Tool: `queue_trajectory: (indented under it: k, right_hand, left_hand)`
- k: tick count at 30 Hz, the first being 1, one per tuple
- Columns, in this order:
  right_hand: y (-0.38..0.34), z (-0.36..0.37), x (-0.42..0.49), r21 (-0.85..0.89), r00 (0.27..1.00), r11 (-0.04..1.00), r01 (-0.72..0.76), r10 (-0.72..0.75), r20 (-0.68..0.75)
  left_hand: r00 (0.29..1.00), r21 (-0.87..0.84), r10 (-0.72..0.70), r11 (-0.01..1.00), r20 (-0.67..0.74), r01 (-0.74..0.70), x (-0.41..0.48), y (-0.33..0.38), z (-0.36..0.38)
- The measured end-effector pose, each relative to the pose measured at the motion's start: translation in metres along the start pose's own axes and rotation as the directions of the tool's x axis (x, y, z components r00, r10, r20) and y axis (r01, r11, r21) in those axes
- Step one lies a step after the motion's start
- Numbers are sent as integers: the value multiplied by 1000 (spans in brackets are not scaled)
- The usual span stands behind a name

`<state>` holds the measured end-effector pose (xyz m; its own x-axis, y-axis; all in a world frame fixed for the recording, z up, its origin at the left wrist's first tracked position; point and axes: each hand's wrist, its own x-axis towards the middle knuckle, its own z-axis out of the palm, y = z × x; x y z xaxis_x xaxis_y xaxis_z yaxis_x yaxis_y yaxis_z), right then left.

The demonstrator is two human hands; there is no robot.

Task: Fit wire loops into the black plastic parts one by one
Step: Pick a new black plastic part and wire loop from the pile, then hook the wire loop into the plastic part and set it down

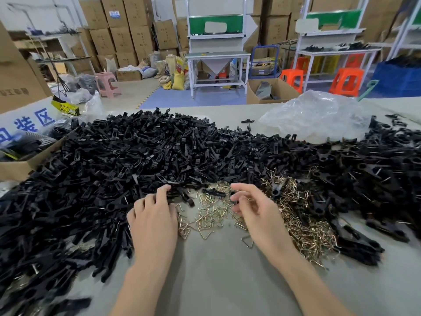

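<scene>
Up close on the bare grey table (216, 283): left hand (152, 221) curled round a black plastic part (183, 195) at the heap's edge; right hand (256, 212) pinching a small black piece (234, 199), too blurred to name. Between both, scattered brass-coloured wire loops (210, 213); behind, heaped black plastic parts (136, 153).

You have a single view, from the wide-angle camera on your head. It faces forward and down across the grey table (216, 281), close over your left hand (152, 220) and right hand (257, 213) at bottom centre, with the heap of black plastic parts (136, 151) mid-frame and stacked cardboard boxes (127, 30) far behind.
</scene>
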<state>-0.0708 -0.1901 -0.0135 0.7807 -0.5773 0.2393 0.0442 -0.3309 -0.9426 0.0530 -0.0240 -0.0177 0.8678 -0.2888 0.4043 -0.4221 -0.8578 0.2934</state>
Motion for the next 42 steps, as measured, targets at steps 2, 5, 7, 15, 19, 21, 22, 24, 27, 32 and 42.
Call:
queue_trajectory:
  k: [2, 5, 7, 15, 19, 21, 22, 24, 27, 32, 42]
  right_hand:
    - [4, 0, -2, -73, 998, 997, 4, 1, 63]
    - [4, -1, -2, -94, 997, 996, -4, 11, 71]
    - [3, 0, -3, -92, 998, 996, 8, -2, 67]
    - [4, 1, -5, -165, 995, 981, 102, -98, 35]
    - [5, 0, -6, -184, 993, 976, 119, -117, 22]
    - [6, -1, -6, -182, 994, 977, 108, -106, 24]
    - [6, -1, -6, -184, 995, 978, 104, -101, 25]
    - [7, -1, -6, -194, 995, 976, 103, -100, 26]
    - [7, -1, -5, -207, 994, 972, 110, -107, 26]
    - [8, -2, -6, -205, 994, 972, 113, -110, 26]
    - [7, -1, -5, -211, 994, 971, 112, -110, 23]
  left_hand:
    - [1000, -26, -5, 1000, -18, 5, 2, 0, -2]
    - [999, -73, -37, 997, -24, 35, 4, 1, -4]
    - [998, -114, -50, 992, -30, 46, 5, 2, -4]
    - [994, -557, -70, 831, -82, 13, 7, 9, -6]
    - [986, -581, -90, 814, -141, -9, 8, 9, -6]
    - [982, -578, -119, 816, -144, 14, 7, 8, -7]
    - [979, -573, -139, 819, -149, 30, 6, 7, -6]
    - [972, -573, -170, 818, -160, 49, 7, 5, -7]
    - [962, -658, -257, 741, -93, 134, 13, 3, -11]
    - [952, -773, -302, 592, 51, 229, 17, -1, -11]
    - [990, -623, -137, 772, 30, 126, 22, -10, -2]
